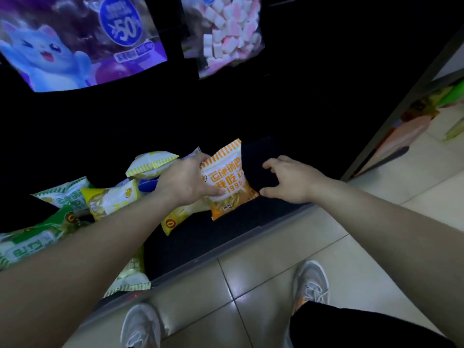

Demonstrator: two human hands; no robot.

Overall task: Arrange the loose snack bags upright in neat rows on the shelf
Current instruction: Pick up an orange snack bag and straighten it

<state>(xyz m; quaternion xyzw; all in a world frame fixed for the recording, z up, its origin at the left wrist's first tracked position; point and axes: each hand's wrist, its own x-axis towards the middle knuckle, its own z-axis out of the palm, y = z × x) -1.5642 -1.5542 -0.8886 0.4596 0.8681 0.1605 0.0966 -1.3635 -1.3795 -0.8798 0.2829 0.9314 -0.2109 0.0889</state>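
Left grip pinches the glossy orange snack bag (flat, stripe-edged pouch); right grip hovers spread and empty just beside it.

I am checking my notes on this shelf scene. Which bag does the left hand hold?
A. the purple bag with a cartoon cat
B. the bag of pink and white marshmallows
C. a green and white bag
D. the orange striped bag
D: the left hand has its thumb and fingers curled round the orange striped bag, with the right hand close beside the bag's right edge.
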